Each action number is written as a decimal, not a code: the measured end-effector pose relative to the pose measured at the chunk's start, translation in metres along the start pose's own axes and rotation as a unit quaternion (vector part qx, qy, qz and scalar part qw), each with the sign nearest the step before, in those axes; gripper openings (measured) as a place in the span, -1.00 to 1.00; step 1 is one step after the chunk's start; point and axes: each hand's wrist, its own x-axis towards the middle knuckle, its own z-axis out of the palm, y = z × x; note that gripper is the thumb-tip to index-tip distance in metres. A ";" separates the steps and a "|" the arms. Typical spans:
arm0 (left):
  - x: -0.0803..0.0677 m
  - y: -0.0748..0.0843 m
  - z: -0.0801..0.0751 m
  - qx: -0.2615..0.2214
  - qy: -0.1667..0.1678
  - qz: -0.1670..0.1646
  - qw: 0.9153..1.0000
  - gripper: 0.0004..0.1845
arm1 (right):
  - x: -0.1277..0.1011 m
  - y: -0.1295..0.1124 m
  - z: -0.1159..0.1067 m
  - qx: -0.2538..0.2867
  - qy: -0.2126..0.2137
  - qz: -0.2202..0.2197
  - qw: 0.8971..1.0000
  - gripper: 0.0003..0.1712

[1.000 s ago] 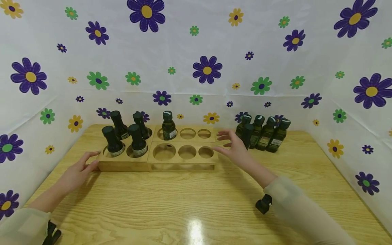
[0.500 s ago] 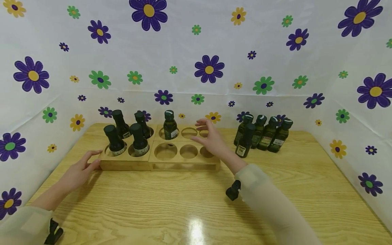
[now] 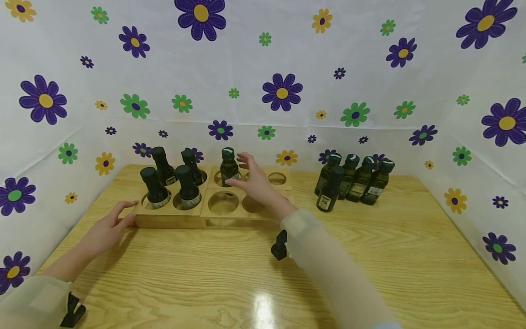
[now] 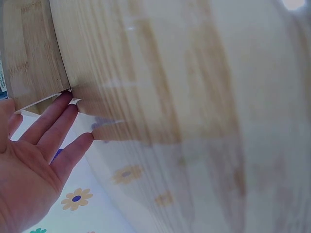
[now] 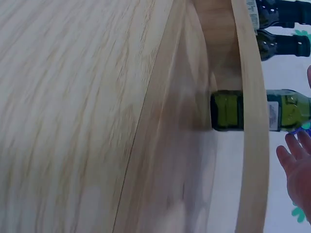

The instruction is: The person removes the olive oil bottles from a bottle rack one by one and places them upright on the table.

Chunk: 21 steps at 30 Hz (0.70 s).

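Note:
A wooden rack (image 3: 230,217) with round holes stands on the table. Several dark bottles sit in its left holes; one green bottle (image 3: 228,167) stands in the back row. My right hand (image 3: 251,179) hovers over the rack with fingers spread, just right of that bottle and holding nothing. In the right wrist view the green bottle (image 5: 257,110) shows through the rack (image 5: 250,145), and the fingers (image 5: 296,165) are straight. My left hand (image 3: 110,224) rests with straight fingers against the rack's left end; the left wrist view has those fingers (image 4: 58,124) touching the rack's corner (image 4: 29,58).
A group of several green bottles (image 3: 353,180) stands on the table (image 3: 370,256) to the right of the rack. Flower-patterned white sheets (image 3: 279,91) wall in the table at the back and both sides.
My right hand has swept left from beside the group of bottles, across the rack, to a spot next to the green bottle in the back row. The left hand has stayed put.

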 end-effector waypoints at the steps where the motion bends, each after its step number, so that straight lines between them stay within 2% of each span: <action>1: 0.000 0.000 0.000 0.000 0.000 0.000 1.000 -0.39 | 0.002 0.000 0.003 0.003 -0.001 0.005 1.000 -0.05; 13: 0.000 0.000 0.000 0.004 -0.002 -0.004 1.000 -0.38 | 0.014 0.013 0.023 0.002 0.013 0.053 0.999 -0.06; 21: 0.000 -0.002 -0.001 0.004 -0.002 0.000 1.000 -0.39 | 0.018 0.014 0.028 -0.004 0.030 0.071 0.997 -0.24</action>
